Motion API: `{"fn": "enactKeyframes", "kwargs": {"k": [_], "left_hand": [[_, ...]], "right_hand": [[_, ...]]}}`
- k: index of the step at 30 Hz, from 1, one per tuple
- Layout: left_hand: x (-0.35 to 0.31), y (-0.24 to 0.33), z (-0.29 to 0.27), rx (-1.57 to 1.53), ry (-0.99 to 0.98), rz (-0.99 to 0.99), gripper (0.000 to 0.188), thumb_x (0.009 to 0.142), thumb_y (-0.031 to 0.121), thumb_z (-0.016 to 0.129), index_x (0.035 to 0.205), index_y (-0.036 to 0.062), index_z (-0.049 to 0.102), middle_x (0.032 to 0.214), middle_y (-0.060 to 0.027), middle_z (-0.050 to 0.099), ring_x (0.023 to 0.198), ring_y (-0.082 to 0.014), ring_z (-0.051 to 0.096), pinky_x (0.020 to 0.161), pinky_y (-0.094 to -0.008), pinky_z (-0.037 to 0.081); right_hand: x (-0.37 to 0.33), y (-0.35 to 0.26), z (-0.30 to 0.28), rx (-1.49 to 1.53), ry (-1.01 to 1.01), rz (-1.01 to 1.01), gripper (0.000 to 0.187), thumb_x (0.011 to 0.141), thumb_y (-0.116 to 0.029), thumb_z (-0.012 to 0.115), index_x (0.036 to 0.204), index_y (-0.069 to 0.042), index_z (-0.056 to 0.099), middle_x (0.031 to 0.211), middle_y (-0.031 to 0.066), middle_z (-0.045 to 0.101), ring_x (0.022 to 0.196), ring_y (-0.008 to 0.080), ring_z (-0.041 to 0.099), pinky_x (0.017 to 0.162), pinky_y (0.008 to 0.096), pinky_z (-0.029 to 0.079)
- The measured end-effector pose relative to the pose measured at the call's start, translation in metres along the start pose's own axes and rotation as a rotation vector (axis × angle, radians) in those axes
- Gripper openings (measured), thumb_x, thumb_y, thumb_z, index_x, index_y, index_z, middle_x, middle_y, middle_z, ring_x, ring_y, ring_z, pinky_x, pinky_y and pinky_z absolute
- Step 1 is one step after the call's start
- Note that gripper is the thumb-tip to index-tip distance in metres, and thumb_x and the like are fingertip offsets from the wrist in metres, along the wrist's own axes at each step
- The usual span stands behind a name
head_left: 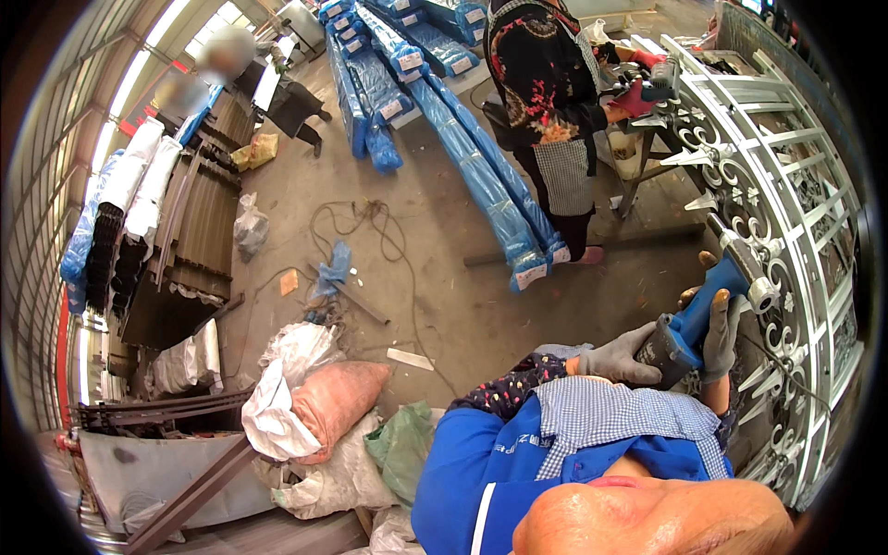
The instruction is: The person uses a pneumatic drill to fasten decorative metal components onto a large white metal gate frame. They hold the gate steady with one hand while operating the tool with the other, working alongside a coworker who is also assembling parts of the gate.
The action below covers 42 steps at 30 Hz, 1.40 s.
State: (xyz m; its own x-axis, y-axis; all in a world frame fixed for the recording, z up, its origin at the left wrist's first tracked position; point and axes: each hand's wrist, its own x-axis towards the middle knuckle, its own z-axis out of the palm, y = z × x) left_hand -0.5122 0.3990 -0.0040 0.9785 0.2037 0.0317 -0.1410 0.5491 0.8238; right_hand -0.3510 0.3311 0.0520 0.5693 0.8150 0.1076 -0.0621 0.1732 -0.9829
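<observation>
A blue cordless power tool [696, 319] with a silver metal head and a dark base is in my hands, at the right. My right hand [720, 338], in a grey glove with brownish fingertips, wraps round its handle. My left hand [625, 359], also in a grey glove, is closed on the dark base. The silver head lies right beside a silver-white metal fence panel [754, 139] with scrolls and spear points; I cannot tell whether they touch. A thin dark cord [782, 367] hangs across the panel's lower part.
Across from me a co-worker [546, 83] in red gloves holds a similar tool at the panel. Long blue-wrapped bundles [481, 176] reach toward me. A cable [407, 268] lies on the floor. Sacks [342, 398] are piled at the lower left, with stacked profiles [190, 222] beyond.
</observation>
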Motion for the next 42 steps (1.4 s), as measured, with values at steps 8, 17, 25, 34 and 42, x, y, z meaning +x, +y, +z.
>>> {"fn": "enactKeyframes", "kwargs": {"k": [8, 17, 25, 34, 42], "left_hand": [[0.004, -0.002, -0.007, -0.043, -0.050, 0.021, 0.090, 0.076, 0.022, 0.077, 0.147, 0.0014, 0.025, 0.132, -0.0081, 0.049, 0.121, -0.0171, 0.045, 0.106, -0.0323, 0.035], [0.011, 0.004, -0.038, 0.442, 0.042, -0.037, 0.058, 0.095, 0.032, 0.060, 0.139, 0.0013, 0.038, 0.123, -0.0113, 0.053, 0.114, -0.0199, 0.050, 0.098, -0.0321, 0.041], [0.050, 0.003, -0.091, 0.532, 0.449, -0.014, 0.032, 0.092, 0.023, 0.061, 0.116, 0.0016, 0.057, 0.101, -0.0074, 0.061, 0.092, -0.0174, 0.058, 0.081, -0.0305, 0.048], [0.130, 0.024, -0.163, 0.593, 0.703, 0.138, 0.030, 0.094, 0.014, 0.059, 0.122, 0.0022, 0.054, 0.099, 0.0008, 0.056, 0.082, -0.0068, 0.052, 0.070, -0.0198, 0.044], [0.247, 0.047, -0.201, 0.598, 0.727, 0.010, 0.051, 0.096, 0.045, 0.055, 0.127, 0.0042, 0.050, 0.108, -0.0057, 0.056, 0.096, -0.0158, 0.059, 0.074, -0.0272, 0.050]], "right_hand": [[0.017, 0.000, 0.002, 0.038, 0.008, 0.046, 0.051, 0.101, -0.042, 0.046, 0.131, -0.001, 0.045, 0.115, 0.0105, 0.058, 0.075, 0.0110, 0.060, 0.059, 0.0243, 0.052], [0.041, -0.007, -0.028, -0.090, -0.003, -0.014, 0.053, 0.100, -0.045, 0.045, 0.129, 0.000, 0.047, 0.117, 0.0114, 0.060, 0.071, 0.0113, 0.061, 0.059, 0.0234, 0.053], [0.062, -0.041, -0.091, -0.220, 0.217, 0.092, 0.059, 0.100, -0.053, 0.039, 0.125, -0.003, 0.056, 0.073, 0.0045, 0.062, 0.058, 0.0080, 0.057, 0.052, 0.0199, 0.047], [0.121, -0.050, -0.148, -0.110, 0.075, 0.169, 0.058, 0.098, -0.048, 0.048, 0.135, -0.003, 0.047, 0.111, 0.0102, 0.063, 0.077, 0.0147, 0.064, 0.068, 0.0279, 0.056], [0.138, -0.062, -0.204, -0.231, 0.112, 0.183, 0.065, 0.095, -0.057, 0.048, 0.133, -0.005, 0.047, 0.108, 0.0091, 0.063, 0.070, 0.0115, 0.063, 0.059, 0.0245, 0.054]]}}
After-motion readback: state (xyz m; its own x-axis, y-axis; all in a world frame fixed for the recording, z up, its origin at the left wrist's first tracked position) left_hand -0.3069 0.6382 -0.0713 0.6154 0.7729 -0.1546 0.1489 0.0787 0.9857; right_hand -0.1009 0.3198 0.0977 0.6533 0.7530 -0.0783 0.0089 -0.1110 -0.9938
